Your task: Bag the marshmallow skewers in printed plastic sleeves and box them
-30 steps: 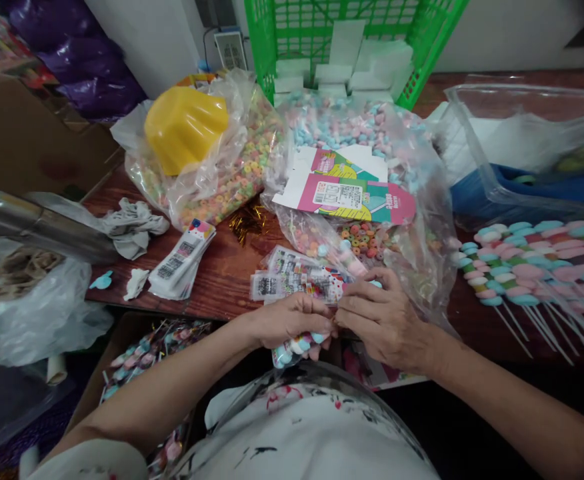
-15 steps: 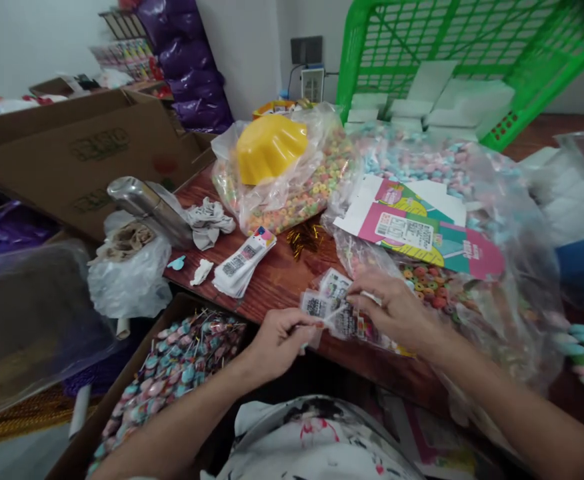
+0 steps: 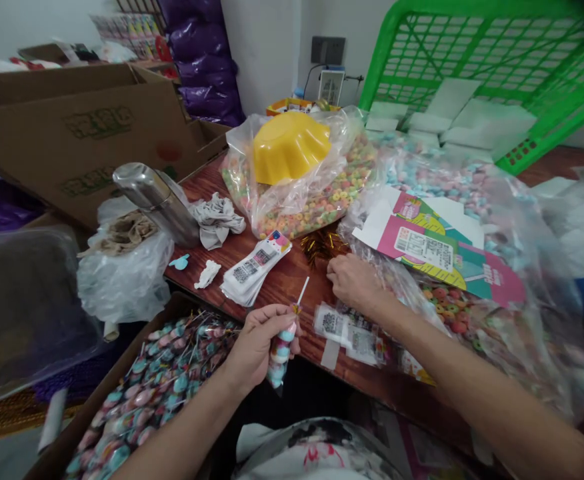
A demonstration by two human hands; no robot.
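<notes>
My left hand (image 3: 265,340) is closed around a marshmallow lollipop (image 3: 282,350) at the table's front edge. Pink, white and blue pieces sit in its clear wrapper, with a bit of gold at the neck and the white stick pointing up. Over the table, my right hand (image 3: 355,280) has its fingers curled together just below a bunch of gold twist ties (image 3: 323,247); whatever is in those fingers is hidden. Small clear printed bags (image 3: 347,333) lie beneath my right wrist. A stack of printed label cards (image 3: 255,267) rests between the left hand and the crumpled cloth.
Several wrapped lollipops fill a box (image 3: 167,380) at lower left. A steel flask (image 3: 155,203) leans behind crumpled grey cloth (image 3: 217,220). Behind are a yellow bowl (image 3: 289,148) on a bag of ring candies (image 3: 317,200), a printed carton sheet (image 3: 437,247) and a green basket (image 3: 382,60).
My left hand, earlier pinching a clear wrapper above the printed bags, now holds a marshmallow lollipop. My right hand has left the bags and moved up towards the gold ties.
</notes>
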